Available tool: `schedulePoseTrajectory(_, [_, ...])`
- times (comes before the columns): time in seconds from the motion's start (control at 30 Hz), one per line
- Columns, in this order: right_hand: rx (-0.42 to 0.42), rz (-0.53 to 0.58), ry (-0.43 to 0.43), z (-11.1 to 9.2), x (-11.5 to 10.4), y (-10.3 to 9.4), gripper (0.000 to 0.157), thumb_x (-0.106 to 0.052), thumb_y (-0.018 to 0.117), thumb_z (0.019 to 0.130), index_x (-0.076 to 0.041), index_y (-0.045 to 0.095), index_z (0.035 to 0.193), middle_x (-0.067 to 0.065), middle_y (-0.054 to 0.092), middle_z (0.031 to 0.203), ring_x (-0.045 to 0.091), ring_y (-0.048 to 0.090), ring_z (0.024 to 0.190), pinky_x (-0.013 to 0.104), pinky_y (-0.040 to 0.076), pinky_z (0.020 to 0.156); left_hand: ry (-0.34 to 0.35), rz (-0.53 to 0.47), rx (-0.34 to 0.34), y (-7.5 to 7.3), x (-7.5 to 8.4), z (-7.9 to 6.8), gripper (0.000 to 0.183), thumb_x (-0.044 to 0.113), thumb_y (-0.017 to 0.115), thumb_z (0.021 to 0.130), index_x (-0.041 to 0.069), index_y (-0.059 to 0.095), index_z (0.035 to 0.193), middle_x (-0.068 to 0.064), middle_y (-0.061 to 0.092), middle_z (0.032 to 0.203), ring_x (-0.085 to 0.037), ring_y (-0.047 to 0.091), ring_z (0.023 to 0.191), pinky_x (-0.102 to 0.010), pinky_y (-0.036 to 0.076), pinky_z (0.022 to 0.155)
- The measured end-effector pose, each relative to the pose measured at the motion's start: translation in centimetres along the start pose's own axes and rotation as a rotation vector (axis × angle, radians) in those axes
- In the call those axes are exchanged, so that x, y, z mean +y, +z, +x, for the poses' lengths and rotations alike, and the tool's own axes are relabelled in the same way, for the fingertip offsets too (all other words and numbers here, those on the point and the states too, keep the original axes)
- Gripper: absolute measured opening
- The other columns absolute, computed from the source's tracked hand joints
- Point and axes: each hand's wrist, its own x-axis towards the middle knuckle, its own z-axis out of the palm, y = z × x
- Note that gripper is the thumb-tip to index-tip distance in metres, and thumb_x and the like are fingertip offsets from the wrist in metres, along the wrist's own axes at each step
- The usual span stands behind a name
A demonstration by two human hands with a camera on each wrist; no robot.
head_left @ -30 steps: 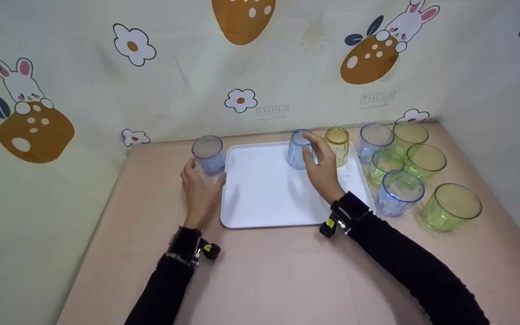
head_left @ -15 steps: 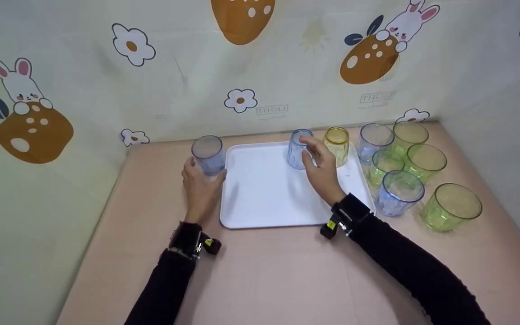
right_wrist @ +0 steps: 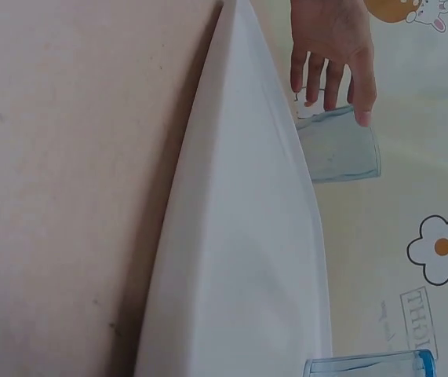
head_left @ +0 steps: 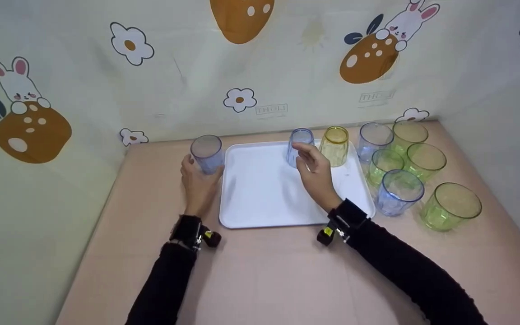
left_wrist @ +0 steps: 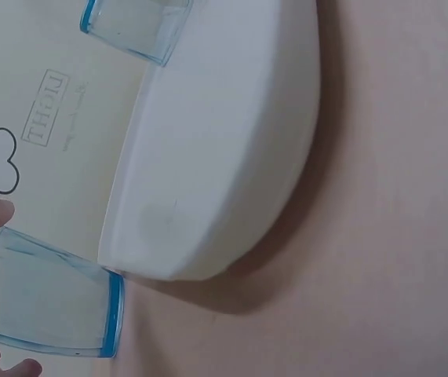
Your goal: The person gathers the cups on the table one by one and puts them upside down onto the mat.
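Observation:
In the head view my left hand [head_left: 200, 186] stands around the near side of an upright blue glass [head_left: 206, 153] left of the tray, thumb and fingers on either side. The left wrist view shows that blue glass [left_wrist: 51, 294] between thumb and fingertips, with no firm grip visible. My right hand [head_left: 318, 177], fingers bent and thumb apart, is over the white tray [head_left: 260, 194], in front of an upside-down blue glass [head_left: 299, 135] that it partly hides. I cannot tell whether it touches that glass. Beside it on the tray stands an upside-down yellow glass [head_left: 336, 149].
Several blue and green glasses stand upright right of the tray, among them a near green glass [head_left: 452, 207] and a blue glass [head_left: 400, 192]. A patterned sheet [head_left: 188, 90] hangs behind the pinkish table [head_left: 278, 271].
My right hand has shifted left and slightly nearer, away from the yellow glass. The left hand has edged forward around its blue glass. The glasses stay in place.

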Motion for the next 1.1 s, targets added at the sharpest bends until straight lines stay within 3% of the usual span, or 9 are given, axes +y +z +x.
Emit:
schedulePoseTrajectory(0.33, [-0.023, 0.012, 0.027, -0.5, -4.2, 1.4, 0.026, 0.020, 0.048, 0.096, 0.022, 0.054, 0.121, 0.034, 0.058, 0.122, 0.045, 0.054, 0.122, 0.053, 0.042, 0.106, -0.001, -0.018, 0.008, 0.3, -0.1, 1.1, 0.098, 0.037, 0.083, 0.085, 0.002, 0.022, 0.154, -0.024, 0.036, 0.150, -0.038, 0.038, 0.137, -0.049, 0.032, 0.113])
schedulePoseTrajectory(0.73, [-0.030, 0.078, 0.043, -1.2, -4.6, 2.1, 0.024, 0.020, 0.050, 0.095, 0.023, 0.055, 0.119, 0.031, 0.061, 0.118, 0.048, 0.055, 0.117, 0.056, 0.042, 0.104, -0.030, -0.071, 0.007, 0.9, 0.7, 2.2, 0.105, 0.045, 0.084, 0.083, 0.003, 0.019, 0.155, -0.022, 0.036, 0.151, -0.034, 0.039, 0.137, -0.045, 0.035, 0.111])
schedulePoseTrajectory(1.1, [-0.086, 0.105, 0.061, -2.0, -4.2, 2.2, 0.026, 0.023, 0.048, 0.095, 0.022, 0.055, 0.120, 0.038, 0.058, 0.118, 0.048, 0.056, 0.116, 0.057, 0.043, 0.103, -0.121, -0.173, -0.009, 1.5, 0.2, 3.3, 0.109, 0.033, 0.089, 0.080, 0.005, 0.017, 0.156, -0.022, 0.033, 0.156, -0.033, 0.036, 0.141, -0.042, 0.033, 0.114])
